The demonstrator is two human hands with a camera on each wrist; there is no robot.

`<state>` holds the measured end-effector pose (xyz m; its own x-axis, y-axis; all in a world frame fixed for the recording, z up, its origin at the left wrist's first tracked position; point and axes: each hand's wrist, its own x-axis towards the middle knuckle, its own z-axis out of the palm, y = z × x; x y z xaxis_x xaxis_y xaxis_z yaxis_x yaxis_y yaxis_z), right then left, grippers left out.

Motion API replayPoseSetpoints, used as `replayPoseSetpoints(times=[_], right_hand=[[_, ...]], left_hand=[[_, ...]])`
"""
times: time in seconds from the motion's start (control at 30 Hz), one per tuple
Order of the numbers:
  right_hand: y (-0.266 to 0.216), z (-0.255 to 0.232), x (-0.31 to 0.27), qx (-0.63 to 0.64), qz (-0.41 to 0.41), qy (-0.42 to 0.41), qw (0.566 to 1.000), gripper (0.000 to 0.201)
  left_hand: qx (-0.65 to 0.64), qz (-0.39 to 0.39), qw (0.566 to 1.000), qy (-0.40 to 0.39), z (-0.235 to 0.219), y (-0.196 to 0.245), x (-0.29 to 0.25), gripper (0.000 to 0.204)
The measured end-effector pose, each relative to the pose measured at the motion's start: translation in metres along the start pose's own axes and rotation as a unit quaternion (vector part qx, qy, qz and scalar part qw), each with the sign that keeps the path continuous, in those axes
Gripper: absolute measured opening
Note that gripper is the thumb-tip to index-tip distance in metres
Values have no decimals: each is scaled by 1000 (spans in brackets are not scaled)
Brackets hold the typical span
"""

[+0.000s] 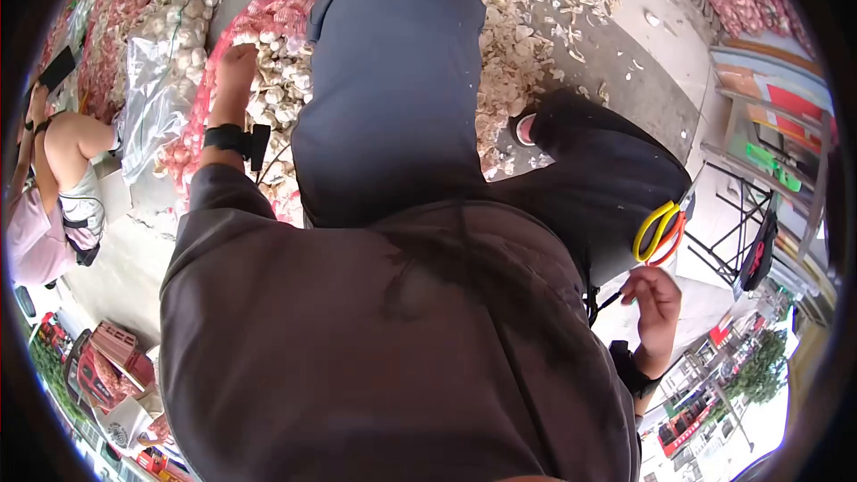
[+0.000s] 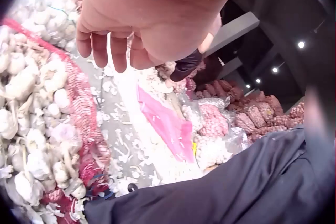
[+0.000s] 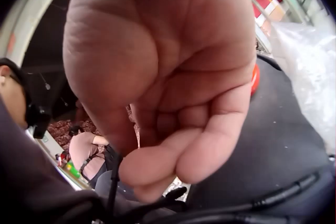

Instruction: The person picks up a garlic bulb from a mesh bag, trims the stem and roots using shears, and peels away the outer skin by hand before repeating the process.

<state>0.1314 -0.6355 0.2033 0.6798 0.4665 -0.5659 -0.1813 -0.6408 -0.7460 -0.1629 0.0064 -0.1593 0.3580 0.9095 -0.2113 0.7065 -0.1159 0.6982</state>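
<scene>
Your left hand [image 1: 237, 67] reaches out over the red mesh sack of white garlic bulbs [image 1: 268, 62], which lies open on the grey concrete ground [image 1: 625, 62] in front of your knee. In the left wrist view that hand [image 2: 152, 19] hangs with the fingers [image 2: 100, 48] pointing down and loosely bent, side by side, gripping nothing; the garlic bulbs [image 2: 31, 129] lie below and to the side of the fingertips, apart from them. Whether any fingertip touches a bulb cannot be told from the head view.

Your right hand [image 1: 656, 303] is held beside your right thigh, just below the yellow-and-orange handled scissors [image 1: 659, 230] that rest on the dark trouser leg [image 1: 607, 187]. It does not touch the scissors. In the right wrist view the fingers [image 3: 210, 150] curl in toward the palm. A black cable [image 3: 157, 203] runs just beneath them, and in the head view the fingertips meet a thin black cord at the trouser edge; whether they pinch it cannot be told.

Loose pale garlic skins [image 1: 518, 45] are strewn over the ground beyond the sack. A clear plastic bag of garlic [image 1: 165, 71] lies against the sack's far side. A seated person [image 1: 54, 178] is at the left edge.
</scene>
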Motion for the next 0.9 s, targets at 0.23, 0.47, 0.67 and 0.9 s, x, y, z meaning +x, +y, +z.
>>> replayPoseSetpoints(times=[0.23,0.47,0.67,0.9], right_hand=[[1,29,64,-563,-256,186,763,37],[18,16,58,-447,-219,216,840,38],[32,14,61,-429,-225,262,835,44],[61,-18,65,-258,-72,327,906,51]], left_hand=[[28,92,995,-41,97,24,-74,44],[296,117,948,-18,130,43,-48,56],[111,10,994,5,138,-6,1,77],[173,6,983,-54,123,-3,9,80]])
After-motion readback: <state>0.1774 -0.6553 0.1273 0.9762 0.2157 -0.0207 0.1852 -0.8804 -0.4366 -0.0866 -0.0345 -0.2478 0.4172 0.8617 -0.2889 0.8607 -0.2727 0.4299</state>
